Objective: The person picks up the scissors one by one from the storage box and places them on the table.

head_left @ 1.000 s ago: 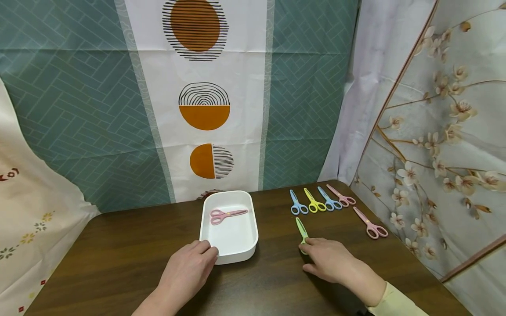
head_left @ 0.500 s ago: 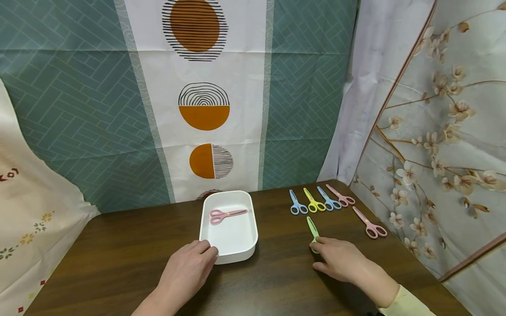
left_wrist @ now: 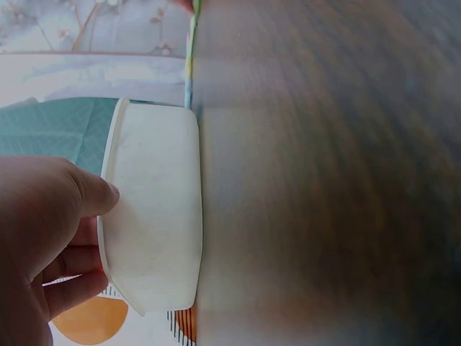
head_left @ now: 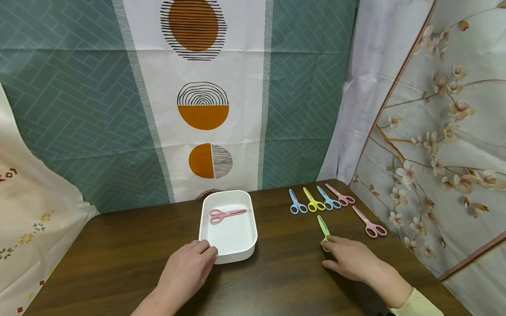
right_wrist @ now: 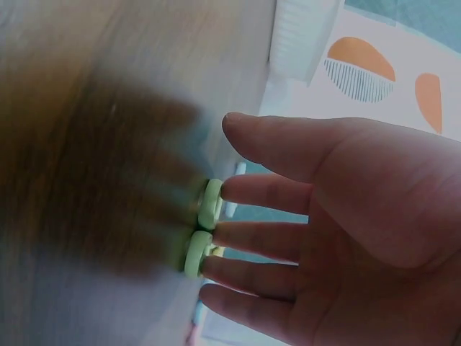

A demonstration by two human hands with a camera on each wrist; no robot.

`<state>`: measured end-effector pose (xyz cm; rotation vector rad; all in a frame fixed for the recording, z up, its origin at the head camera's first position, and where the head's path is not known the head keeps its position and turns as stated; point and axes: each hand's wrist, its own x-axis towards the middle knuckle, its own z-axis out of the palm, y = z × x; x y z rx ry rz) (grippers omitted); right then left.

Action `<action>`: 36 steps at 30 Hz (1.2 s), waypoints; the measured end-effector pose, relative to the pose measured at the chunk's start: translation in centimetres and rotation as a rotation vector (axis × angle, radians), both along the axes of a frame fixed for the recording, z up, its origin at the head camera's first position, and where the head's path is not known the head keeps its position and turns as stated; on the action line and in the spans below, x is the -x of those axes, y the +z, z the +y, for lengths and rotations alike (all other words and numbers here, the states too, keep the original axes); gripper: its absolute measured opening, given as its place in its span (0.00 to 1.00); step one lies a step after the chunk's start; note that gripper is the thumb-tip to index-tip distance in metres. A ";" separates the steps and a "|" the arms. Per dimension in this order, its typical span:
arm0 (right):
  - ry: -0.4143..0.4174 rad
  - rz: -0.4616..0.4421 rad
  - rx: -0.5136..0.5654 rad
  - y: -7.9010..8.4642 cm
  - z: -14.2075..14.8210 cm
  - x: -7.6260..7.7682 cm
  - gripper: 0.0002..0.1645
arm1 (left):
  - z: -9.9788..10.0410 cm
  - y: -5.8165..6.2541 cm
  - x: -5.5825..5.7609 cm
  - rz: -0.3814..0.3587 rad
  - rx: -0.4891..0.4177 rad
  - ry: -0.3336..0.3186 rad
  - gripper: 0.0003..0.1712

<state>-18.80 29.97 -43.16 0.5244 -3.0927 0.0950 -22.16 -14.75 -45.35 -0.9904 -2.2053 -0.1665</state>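
Observation:
At the near left corner of the white tray (head_left: 237, 239), my left hand (head_left: 186, 270) pinches the rim. In the left wrist view the thumb (left_wrist: 101, 196) lies on the tray's outer wall, the other fingers behind the rim. Pink scissors (head_left: 228, 213) lie inside the tray. To the right, my right hand (head_left: 353, 259) rests its fingertips on the handles of green scissors (head_left: 323, 225), whose blades point away from me. The right wrist view shows these fingers (right_wrist: 263, 241) nearly straight against the green handle loops (right_wrist: 209, 205), the thumb held apart.
Behind the green scissors lie blue scissors (head_left: 297, 202), yellow scissors (head_left: 314, 201), a second blue pair (head_left: 329, 199) and pink scissors (head_left: 341, 195) in a row. Another pink pair (head_left: 370, 223) lies near the table's right edge. Patterned cloth (head_left: 308, 109) hangs behind the table.
My right hand has slid the green scissors to the right across the table, below the row of scissors. The left hand and the tray have stayed in place.

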 end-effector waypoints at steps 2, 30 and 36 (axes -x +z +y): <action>-0.010 -0.010 -0.003 0.0 0.3 0.0 0.34 | 0.0 0.0 0.0 0.000 -0.003 -0.003 0.20; -0.073 0.012 0.034 -0.5 5.3 0.8 0.29 | 0.0 -0.1 0.0 -0.003 -0.017 -0.009 0.20; -0.051 0.049 0.048 -0.8 6.4 0.9 0.27 | 0.0 -0.1 0.0 0.002 -0.023 -0.017 0.20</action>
